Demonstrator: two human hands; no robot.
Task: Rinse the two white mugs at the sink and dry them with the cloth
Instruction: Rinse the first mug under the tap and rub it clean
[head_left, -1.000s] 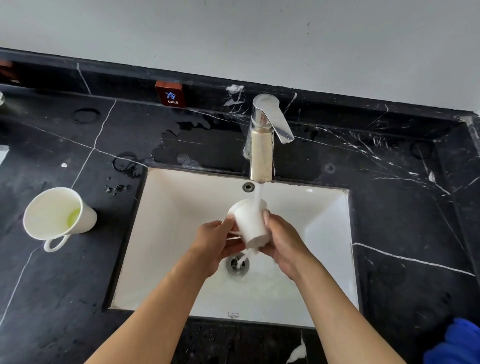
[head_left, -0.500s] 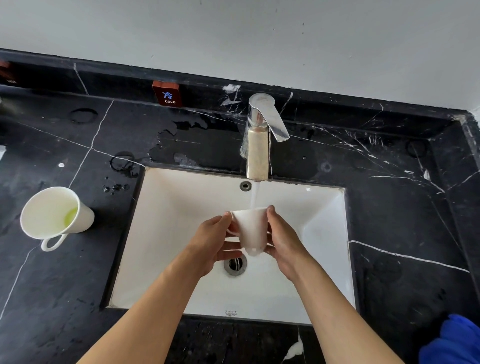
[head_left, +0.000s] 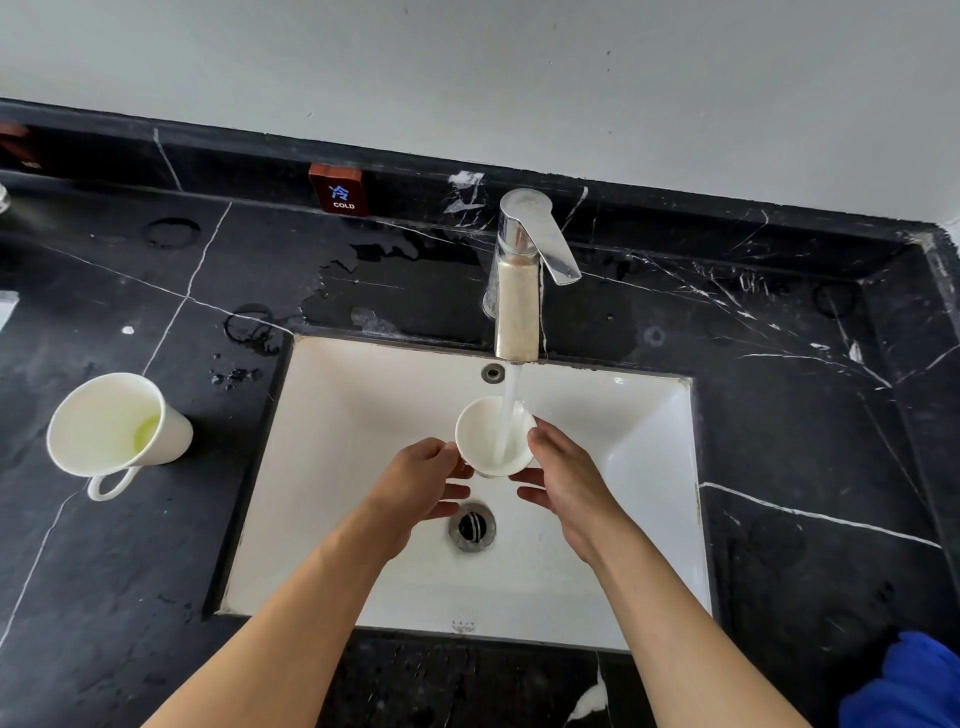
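One white mug (head_left: 485, 434) is held upright under the running faucet (head_left: 519, 283), over the white sink (head_left: 363, 415). Water streams into its open mouth. My left hand (head_left: 423, 480) grips its left side and my right hand (head_left: 563, 475) grips its right side. The second white mug (head_left: 111, 428) stands on the black counter to the left of the sink, tilted toward me, with a little yellow-green liquid inside. A blue cloth (head_left: 911, 686) lies at the bottom right corner, partly cut off by the frame.
The black marble counter (head_left: 805, 441) surrounds the sink and has water drops and puddles behind the basin's left corner. A red COLD sign (head_left: 338, 191) sits on the back ledge. The drain (head_left: 471, 526) lies just below my hands.
The mug was tipped on its side with the stream hitting its outside; now it is turned mouth up and water pours into it. Both hands stayed on it.
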